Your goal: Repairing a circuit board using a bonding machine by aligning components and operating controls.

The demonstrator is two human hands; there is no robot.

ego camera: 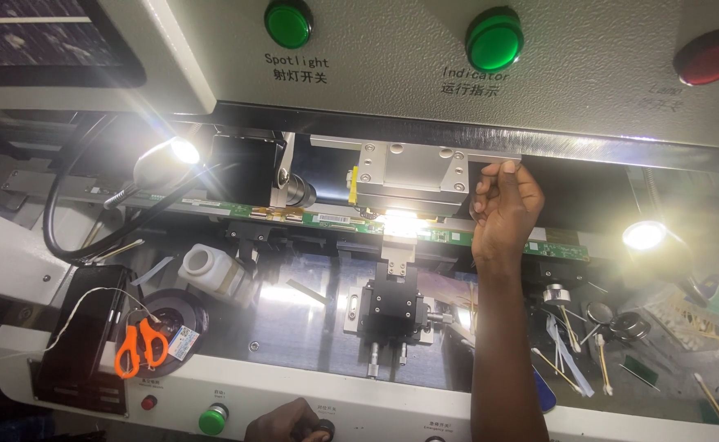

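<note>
My right hand (pixel 503 205) is raised inside the machine, its fingers curled on the right end of the grey metal head block (pixel 413 173). Under that block runs a long green circuit strip (pixel 237 209), brightly lit at the middle. A black adjustable stage (pixel 388 311) with small screws stands below the strip. My left hand (pixel 282 426) shows only partly at the bottom edge, its fingers on a black knob (pixel 324 428) on the white front panel.
Two gooseneck lamps (pixel 171 151) (pixel 644 235) glare. A white bottle (pixel 212 270), tape roll (pixel 171 315), orange scissors (pixel 140 344) and black phone (pixel 81 327) lie at left. Cotton swabs (pixel 572 344) and small parts are scattered at right. A green button (pixel 212 419) sits on the panel.
</note>
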